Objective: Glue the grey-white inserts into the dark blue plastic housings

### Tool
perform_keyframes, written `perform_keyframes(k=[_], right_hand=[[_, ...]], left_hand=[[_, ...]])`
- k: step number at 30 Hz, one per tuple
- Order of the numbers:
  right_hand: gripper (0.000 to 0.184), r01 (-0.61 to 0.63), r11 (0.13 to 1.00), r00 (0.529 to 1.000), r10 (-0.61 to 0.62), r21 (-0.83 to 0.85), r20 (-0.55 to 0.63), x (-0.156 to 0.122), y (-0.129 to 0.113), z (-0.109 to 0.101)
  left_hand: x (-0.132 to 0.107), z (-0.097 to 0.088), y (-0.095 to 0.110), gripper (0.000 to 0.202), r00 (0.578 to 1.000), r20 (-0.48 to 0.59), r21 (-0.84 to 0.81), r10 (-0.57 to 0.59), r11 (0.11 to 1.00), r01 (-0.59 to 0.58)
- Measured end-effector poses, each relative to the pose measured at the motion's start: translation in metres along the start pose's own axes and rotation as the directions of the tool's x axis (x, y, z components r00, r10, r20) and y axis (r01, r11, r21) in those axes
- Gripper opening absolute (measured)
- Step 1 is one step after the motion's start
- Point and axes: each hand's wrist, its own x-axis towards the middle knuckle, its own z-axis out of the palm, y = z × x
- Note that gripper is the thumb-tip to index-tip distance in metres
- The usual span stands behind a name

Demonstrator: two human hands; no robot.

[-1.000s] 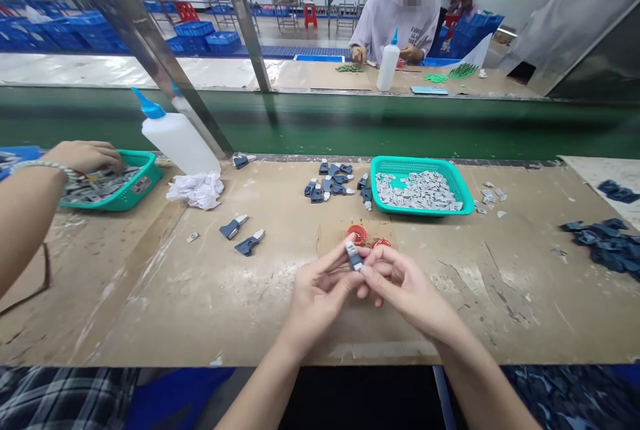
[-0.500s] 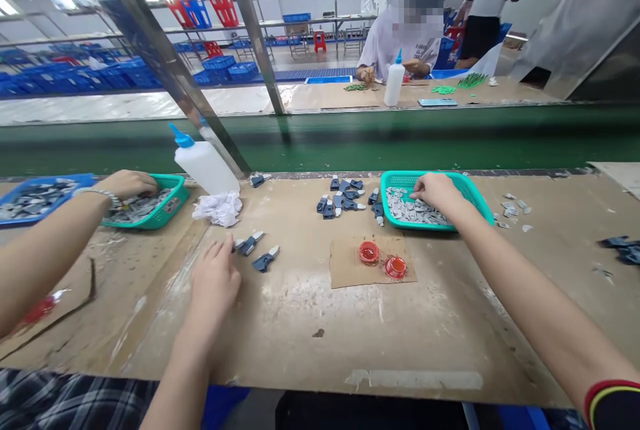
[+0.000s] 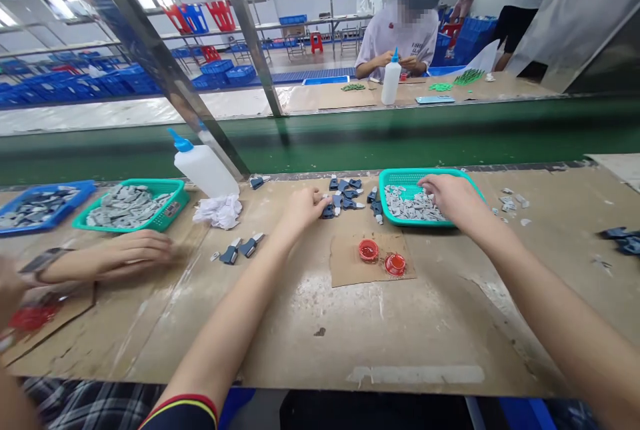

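Basket (image 3: 410,222) under right hand (image 3: 453,199) — left hand (image 3: 303,209) at dark pieces (image 3: 351,205).

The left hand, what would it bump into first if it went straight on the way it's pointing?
Probably the nearest dark blue piece, at the near-left edge of the little group. The left hand is right beside it, maybe already touching; the depth is hard to tell.
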Motion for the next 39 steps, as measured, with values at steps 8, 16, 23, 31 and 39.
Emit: perform_keyframes(k=[8,16,23,31,39], right_hand=[[0.025,-0.13,0.7,0.98,0.2,0.702,-0.017,-0.107,-0.029,0.008],[0.036,-0.39,0.296,0.908,0.282,0.872,0.31,-0.135,-0.053,0.038],[0.036,-0.405,0.235,0.896,0.295,0.884,0.332,-0.134,-0.049,0.047],[0.035,-0.398,0.284,0.899,0.313,0.872,0.308,-0.133,-0.049,0.05],[0.024,-0.337,0.146,0.931,0.198,0.93,0.306,-0.154,-0.073,0.012]], left_hand=[[-0.018,-0.013,-0.01,0.031,0.995,0.072,-0.365,-0.076,0.926,0.097],[-0.092,-0.027,0.019,0.032,0.963,0.22,-0.868,-0.156,0.42,0.266],[-0.144,-0.024,0.034,0.044,0.917,0.367,-0.923,-0.159,0.059,0.379],[-0.167,0.006,0.059,0.027,0.933,0.21,-0.961,-0.292,0.116,0.252],[-0.178,0.034,0.093,0.018,0.979,0.082,-0.974,-0.186,0.191,0.118]])
